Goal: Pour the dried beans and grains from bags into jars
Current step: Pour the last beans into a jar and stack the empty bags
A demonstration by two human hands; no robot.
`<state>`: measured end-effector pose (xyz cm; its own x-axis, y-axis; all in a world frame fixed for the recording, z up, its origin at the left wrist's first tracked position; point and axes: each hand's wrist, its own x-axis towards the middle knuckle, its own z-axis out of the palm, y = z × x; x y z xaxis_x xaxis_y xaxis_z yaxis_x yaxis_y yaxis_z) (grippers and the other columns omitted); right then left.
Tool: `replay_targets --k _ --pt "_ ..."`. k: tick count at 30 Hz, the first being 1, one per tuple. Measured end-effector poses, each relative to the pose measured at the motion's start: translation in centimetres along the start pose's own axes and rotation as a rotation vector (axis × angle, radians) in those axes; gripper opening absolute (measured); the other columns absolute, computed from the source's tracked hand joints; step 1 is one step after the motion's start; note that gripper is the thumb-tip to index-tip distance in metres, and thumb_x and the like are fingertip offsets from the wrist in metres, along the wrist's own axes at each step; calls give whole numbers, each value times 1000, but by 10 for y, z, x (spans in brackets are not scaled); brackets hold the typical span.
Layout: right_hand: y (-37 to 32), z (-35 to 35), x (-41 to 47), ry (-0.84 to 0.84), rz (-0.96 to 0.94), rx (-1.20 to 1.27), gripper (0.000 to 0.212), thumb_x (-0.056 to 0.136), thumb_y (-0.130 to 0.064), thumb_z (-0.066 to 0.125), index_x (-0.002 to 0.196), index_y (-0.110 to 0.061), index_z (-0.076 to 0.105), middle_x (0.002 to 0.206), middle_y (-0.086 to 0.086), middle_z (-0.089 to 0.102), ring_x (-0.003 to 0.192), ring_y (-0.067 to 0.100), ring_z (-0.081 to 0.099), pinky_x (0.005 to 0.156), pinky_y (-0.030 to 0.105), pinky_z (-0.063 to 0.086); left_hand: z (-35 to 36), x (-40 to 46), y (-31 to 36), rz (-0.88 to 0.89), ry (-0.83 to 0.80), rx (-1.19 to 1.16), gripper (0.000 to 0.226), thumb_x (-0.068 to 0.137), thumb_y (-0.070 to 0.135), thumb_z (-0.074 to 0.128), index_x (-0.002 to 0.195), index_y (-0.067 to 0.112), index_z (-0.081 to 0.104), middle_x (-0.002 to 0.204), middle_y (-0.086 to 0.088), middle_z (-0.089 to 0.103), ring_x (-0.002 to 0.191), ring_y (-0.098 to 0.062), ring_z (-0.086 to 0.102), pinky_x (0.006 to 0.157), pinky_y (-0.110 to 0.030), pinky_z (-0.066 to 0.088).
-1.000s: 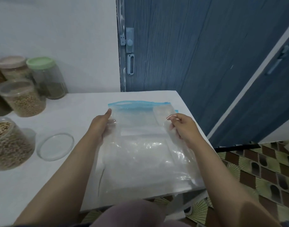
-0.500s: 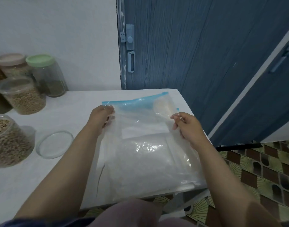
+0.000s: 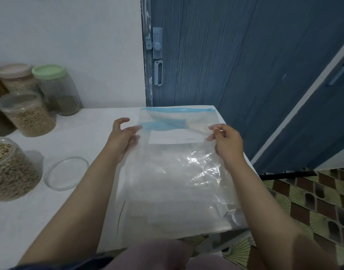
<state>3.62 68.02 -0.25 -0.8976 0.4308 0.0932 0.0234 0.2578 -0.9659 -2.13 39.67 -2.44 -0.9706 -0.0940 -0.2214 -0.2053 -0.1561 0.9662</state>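
A large clear zip bag [image 3: 175, 172] with a blue zip strip and a white label lies on the white table [image 3: 93, 125]. It looks empty or nearly so. My left hand [image 3: 122, 135] pinches the near layer at the bag's left top edge. My right hand [image 3: 227, 141] pinches the right top edge, and the bag's mouth is pulled apart between them. At the left stands an open jar of beans [image 3: 9, 170], with its clear lid [image 3: 67, 173] lying flat beside it.
Further back at the left stand a lidless jar of pale beans [image 3: 29, 115], a green-lidded jar [image 3: 57, 90] and a pink-lidded jar [image 3: 16, 77]. A blue door [image 3: 235, 55] is behind the table. The table's right edge drops to a patterned floor [image 3: 313, 201].
Both hands have lifted the near top layer of the bag towards me, and the blue zip strip has parted, so the mouth stands open now. The jars have not moved.
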Motion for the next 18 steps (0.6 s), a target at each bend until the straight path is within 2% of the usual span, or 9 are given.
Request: replay_targets --k 3,5,6,8,9,10,14,16,18 --pt "1 7 5 -6 25 -69 21 102 -17 49 99 -18 70 73 -3 69 35 6 38 41 18 38 3 4 -11 111 79 118 23 98 -1 48 99 18 61 99 -3 63 59 -8 49 54 -13 45" --pt "0 10 9 -20 51 -127 20 101 -16 49 100 -18 69 73 -4 70 35 5 40 43 18 39 2 2 -18 143 108 258 30 100 1 41 104 18 66 95 -6 60 61 -11 48 56 -16 43" --pt "-1 11 12 -28 65 -161 19 100 -17 50 100 -18 68 72 -5 70 35 7 40 45 20 40 1 0 -22 153 124 347 32 100 4 40 111 18 66 99 -6 62 67 -14 54 61 -19 46" --pt "-1 13 15 -40 96 -202 16 99 -19 51 100 -17 66 71 -7 71 37 11 40 48 22 40 -2 -4 -31 163 114 541 37 100 5 38 128 17 60 127 -5 60 103 -24 61 90 -29 47" --pt "1 12 16 -40 117 -210 16 99 -19 50 101 -16 66 71 -7 71 38 12 41 48 23 39 -3 -6 -35 156 88 658 39 101 6 39 136 15 53 140 -4 53 122 -25 53 102 -30 39" --pt "2 11 16 -39 136 -220 17 98 -18 49 102 -16 65 71 -7 71 39 14 41 49 23 40 -3 -9 -37 146 67 765 41 101 9 40 142 13 45 148 -4 45 131 -26 47 106 -30 33" --pt "4 1 11 -61 131 -283 23 100 -22 48 116 -16 63 80 -7 72 45 17 49 49 23 41 6 -34 -38 148 87 857 59 104 30 42 157 19 16 159 -7 21 136 -26 40 109 -35 31" --pt "4 -5 6 -88 115 -284 32 102 -26 46 130 -17 58 91 -5 73 51 17 56 53 24 46 11 -52 -40 181 98 912 60 103 35 43 156 22 20 161 -3 12 134 -28 42 110 -38 34" --pt "3 -15 0 -96 79 -274 42 104 -24 42 145 -19 45 105 -1 70 74 21 64 73 33 54 18 -66 -48 195 102 1002 55 103 38 42 153 19 30 162 -2 10 138 -31 35 111 -43 33"
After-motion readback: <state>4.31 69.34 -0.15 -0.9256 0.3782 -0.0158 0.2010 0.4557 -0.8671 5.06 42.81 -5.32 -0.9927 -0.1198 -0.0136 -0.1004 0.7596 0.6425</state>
